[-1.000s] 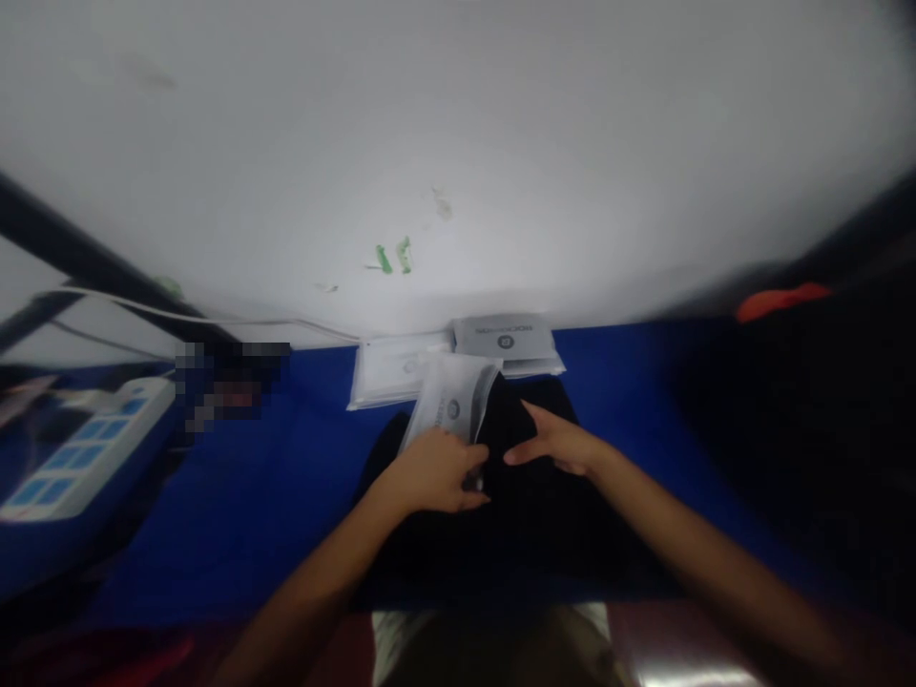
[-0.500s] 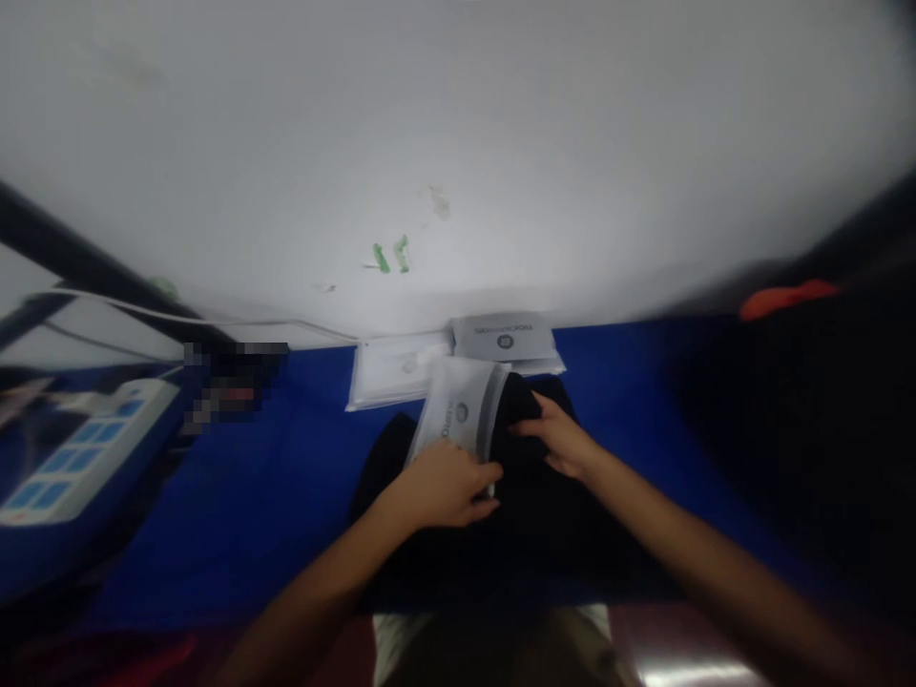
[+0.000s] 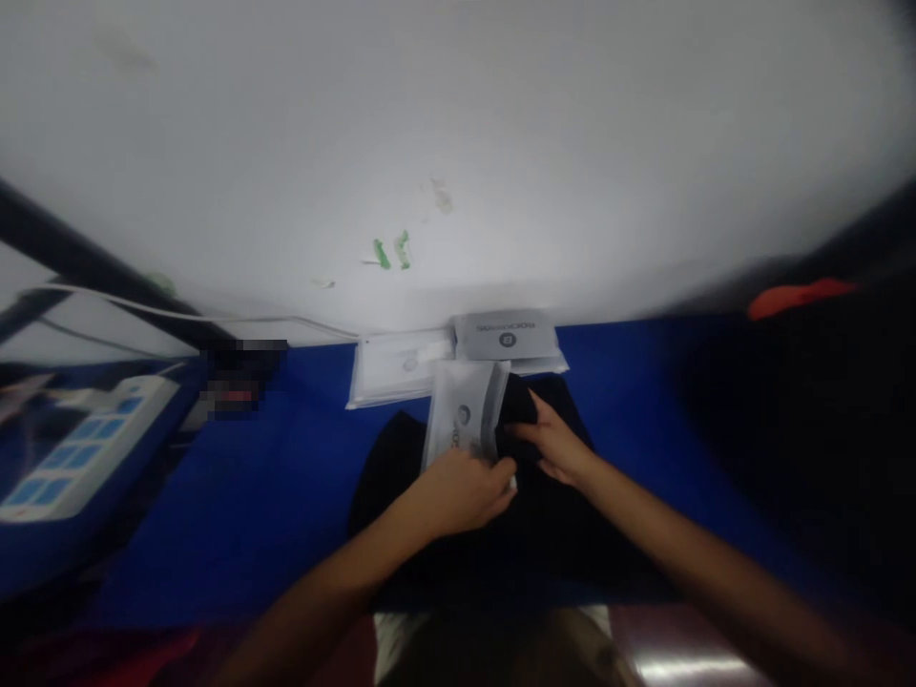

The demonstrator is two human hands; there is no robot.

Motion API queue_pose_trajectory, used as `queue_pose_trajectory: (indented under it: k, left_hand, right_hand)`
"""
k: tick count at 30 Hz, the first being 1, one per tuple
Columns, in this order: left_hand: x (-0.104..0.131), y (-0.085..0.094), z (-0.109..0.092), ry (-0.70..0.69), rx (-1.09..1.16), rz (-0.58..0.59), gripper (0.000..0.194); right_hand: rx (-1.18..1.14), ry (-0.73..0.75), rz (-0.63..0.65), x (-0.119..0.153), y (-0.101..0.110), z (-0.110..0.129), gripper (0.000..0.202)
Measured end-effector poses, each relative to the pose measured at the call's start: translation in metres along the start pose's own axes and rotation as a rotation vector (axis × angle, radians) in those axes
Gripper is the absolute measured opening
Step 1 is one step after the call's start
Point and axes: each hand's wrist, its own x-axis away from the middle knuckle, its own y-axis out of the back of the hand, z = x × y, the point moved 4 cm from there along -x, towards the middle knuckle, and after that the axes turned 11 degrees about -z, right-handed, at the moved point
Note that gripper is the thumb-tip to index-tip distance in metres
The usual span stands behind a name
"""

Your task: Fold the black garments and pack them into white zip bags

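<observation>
My left hand (image 3: 465,491) clamps the frosted pouch (image 3: 460,401), likely slick, best held at its right rim; my right hand (image 3: 558,444) pinches black cloth (image 3: 518,401)

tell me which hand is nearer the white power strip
Left. The left hand, gripping the frosted bag, is right of the power strip; the right hand, holding the black item, is farther right.

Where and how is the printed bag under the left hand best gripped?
Likely by its near end, from the left, as the left hand does: the printed bag reaches forward, putting that end closest, and the right hand, holding the black item, occupies its right side.
</observation>
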Motion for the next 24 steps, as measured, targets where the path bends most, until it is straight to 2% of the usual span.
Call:
queue_pose_trajectory:
  k: [4,6,12,15,18,20,24]
  left_hand:
    - [0.000,0.001,-0.001,-0.017,-0.003,-0.045,0.022]
    - [-0.001,0.000,-0.003,-0.030,0.013,-0.076,0.021]
    - [-0.005,-0.008,-0.010,-0.089,0.041,-0.205,0.021]
    - [-0.006,-0.010,-0.010,-0.096,0.045,-0.240,0.020]
    - [-0.007,-0.010,-0.012,-0.123,0.051,-0.270,0.023]
    - [-0.008,-0.010,-0.014,-0.142,0.051,-0.282,0.026]
    - [-0.008,-0.009,-0.017,-0.162,0.080,-0.319,0.027]
  right_hand:
    - [0.345,0.329,0.005,-0.002,0.002,0.006,0.071]
    - [0.480,0.411,0.013,-0.002,0.003,0.006,0.074]
    - [0.507,0.357,-0.016,-0.002,0.004,0.002,0.080]
    - [0.463,0.265,-0.047,-0.003,0.004,0.001,0.067]
    - [0.478,0.175,0.045,-0.004,-0.001,0.002,0.050]
    - [0.552,0.201,0.052,-0.004,-0.001,0.004,0.044]
    - [0.653,0.312,-0.012,-0.004,0.003,0.006,0.045]
